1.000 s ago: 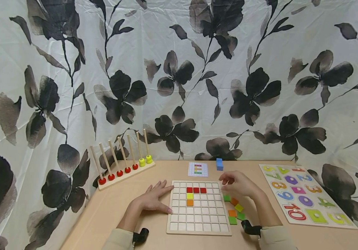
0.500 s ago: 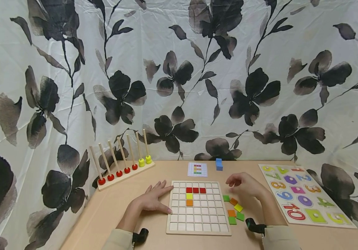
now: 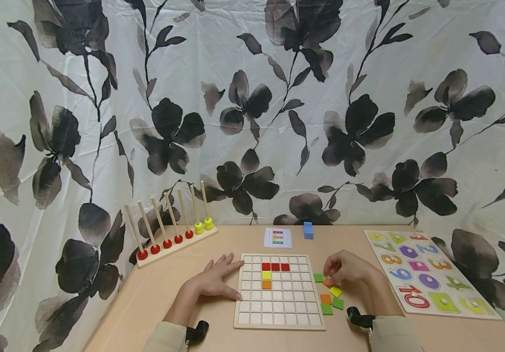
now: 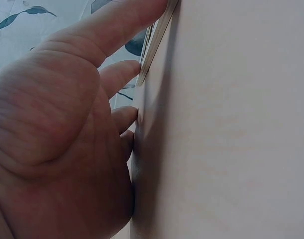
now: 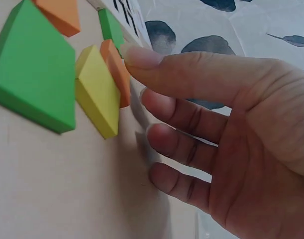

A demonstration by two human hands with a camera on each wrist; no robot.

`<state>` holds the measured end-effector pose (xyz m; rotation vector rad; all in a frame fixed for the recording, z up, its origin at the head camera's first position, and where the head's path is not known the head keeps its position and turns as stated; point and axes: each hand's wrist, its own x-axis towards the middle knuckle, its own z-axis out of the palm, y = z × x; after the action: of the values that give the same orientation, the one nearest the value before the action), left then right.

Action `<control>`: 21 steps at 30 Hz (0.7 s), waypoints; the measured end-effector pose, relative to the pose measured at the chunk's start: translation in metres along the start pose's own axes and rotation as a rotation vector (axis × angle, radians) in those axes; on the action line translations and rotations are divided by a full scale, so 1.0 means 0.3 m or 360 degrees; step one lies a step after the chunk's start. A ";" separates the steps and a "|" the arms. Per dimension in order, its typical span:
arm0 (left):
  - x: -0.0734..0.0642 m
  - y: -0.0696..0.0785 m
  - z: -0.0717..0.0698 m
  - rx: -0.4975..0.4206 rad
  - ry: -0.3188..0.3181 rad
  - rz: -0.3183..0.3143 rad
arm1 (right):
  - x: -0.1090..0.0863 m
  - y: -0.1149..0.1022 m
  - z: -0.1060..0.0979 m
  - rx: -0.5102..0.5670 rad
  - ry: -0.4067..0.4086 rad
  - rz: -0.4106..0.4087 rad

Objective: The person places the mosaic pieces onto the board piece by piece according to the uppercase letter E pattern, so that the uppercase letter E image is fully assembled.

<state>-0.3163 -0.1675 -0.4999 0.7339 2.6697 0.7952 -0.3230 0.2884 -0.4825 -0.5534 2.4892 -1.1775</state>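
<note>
My left hand (image 3: 215,282) lies with spread fingers at the left edge of a white-gridded wooden board (image 3: 279,323), index fingertip and thumb on its rim. Three red tiles (image 3: 275,267), one yellow tile (image 3: 266,275) and one orange tile (image 3: 266,284) sit in the grid. Right of the board, my right hand (image 3: 347,268) has its thumb and index at a loose orange tile (image 5: 118,74), which still lies among the others. In the right wrist view the thumb tip overlaps that tile's far end, hiding the index finger; the other fingers are bent and hold nothing.
Loose green, yellow and orange tiles lie beside the board, including a yellow one (image 3: 335,291) and a green one (image 3: 338,303). Behind are a pattern card (image 3: 278,244) and a blue block (image 3: 308,231). A bead rack (image 3: 177,246) stands left; a number puzzle (image 3: 428,274) lies right.
My right hand has moved from the board's upper right edge out to the right, then down to the loose orange tile. The left hand has stayed on the board's edge.
</note>
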 end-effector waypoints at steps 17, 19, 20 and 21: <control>0.008 -0.008 0.004 -0.0011 -0.0006 -0.0007 | 0.001 0.004 0.008 -0.0012 -0.0032 0.0035; 0.008 -0.008 0.003 -0.0009 -0.0001 -0.0002 | 0.002 0.005 0.010 -0.0010 -0.0028 0.0037; 0.008 -0.008 0.003 -0.0007 0.0001 0.0000 | 0.002 0.003 0.011 -0.0008 -0.0028 0.0035; 0.008 -0.008 0.003 -0.0006 0.0003 0.0001 | 0.002 0.002 0.012 -0.0009 -0.0026 0.0040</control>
<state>-0.3189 -0.1676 -0.5023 0.7338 2.6692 0.8012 -0.3220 0.2862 -0.4853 -0.5293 2.4794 -1.1523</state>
